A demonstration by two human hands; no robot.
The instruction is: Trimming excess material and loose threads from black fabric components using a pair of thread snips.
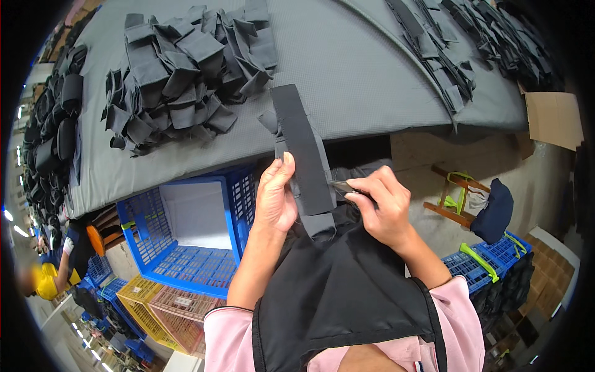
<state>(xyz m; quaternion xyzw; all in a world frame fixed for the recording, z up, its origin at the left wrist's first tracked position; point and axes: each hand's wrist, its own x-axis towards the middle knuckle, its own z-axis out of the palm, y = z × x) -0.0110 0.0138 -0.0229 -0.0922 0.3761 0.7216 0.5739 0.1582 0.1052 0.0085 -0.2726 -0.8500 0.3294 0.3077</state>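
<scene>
Left hand (276, 195) clamps dark strip (300, 149); right hand (383, 204), right of strip, pinches small metal tool (340, 185). Risk: left grip slips, tip could nick strip.

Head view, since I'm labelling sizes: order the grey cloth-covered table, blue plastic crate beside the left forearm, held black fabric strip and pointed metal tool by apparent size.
Grey table
Blue crate
Black strip
Metal tool, partly hidden
</scene>
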